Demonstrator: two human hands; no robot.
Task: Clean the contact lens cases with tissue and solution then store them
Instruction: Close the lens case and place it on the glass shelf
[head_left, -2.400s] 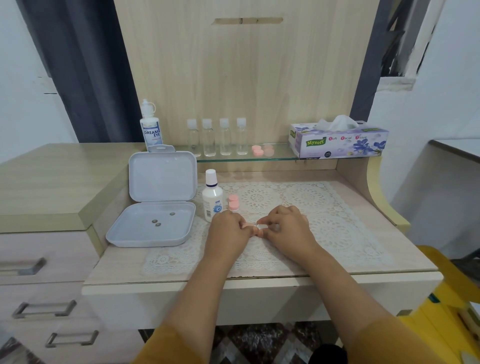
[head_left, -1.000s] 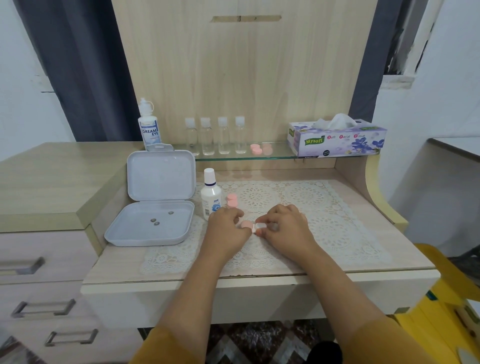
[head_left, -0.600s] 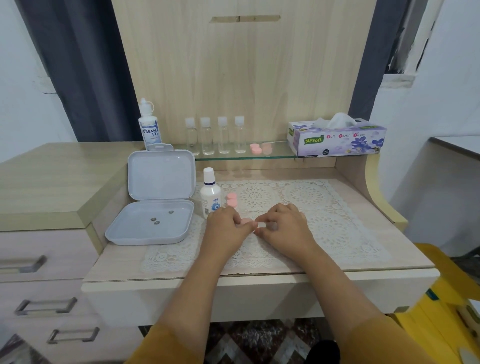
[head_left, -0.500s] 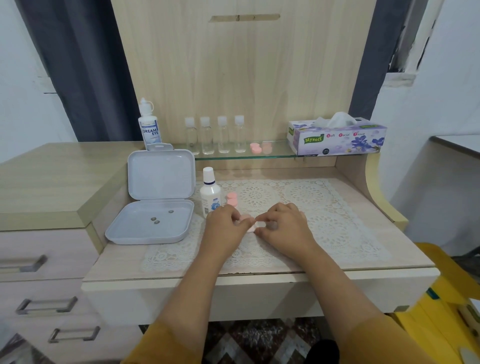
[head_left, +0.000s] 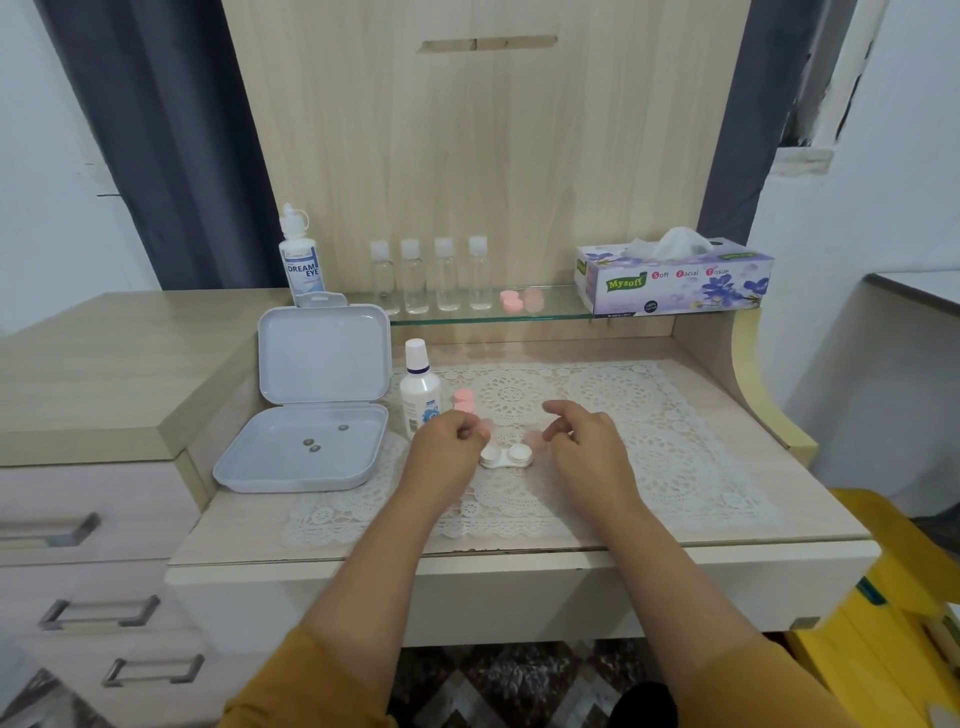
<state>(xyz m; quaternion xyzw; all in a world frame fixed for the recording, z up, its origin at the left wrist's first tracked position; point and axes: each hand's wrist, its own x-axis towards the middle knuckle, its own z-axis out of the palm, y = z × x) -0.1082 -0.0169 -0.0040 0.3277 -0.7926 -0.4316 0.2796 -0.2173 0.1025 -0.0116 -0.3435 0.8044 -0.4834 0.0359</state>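
A white lens case (head_left: 506, 456) lies on the lace mat (head_left: 649, 447) between my hands, both wells uncovered. My left hand (head_left: 447, 447) hovers at the case's left end, fingers curled round a blurred pink cap (head_left: 484, 429). My right hand (head_left: 582, 441) hovers at the right end, fingers curled, and seems to pinch another pink cap (head_left: 536, 436). A small white solution bottle (head_left: 420, 395) stands behind my left hand, with a pink lens case (head_left: 462, 401) beside it. The tissue box (head_left: 675, 280) sits on the glass shelf at the right.
An open grey storage box (head_left: 311, 447) with three small items inside lies at the left. On the glass shelf (head_left: 561, 312) stand a Dream Eye bottle (head_left: 301, 265), several clear bottles (head_left: 431, 275) and another pink case (head_left: 519, 301). Drawers are at the lower left.
Both hands were pressed together on the case. They have now drawn apart and lifted off it, each with a pink cap, leaving the white case uncovered on the mat.
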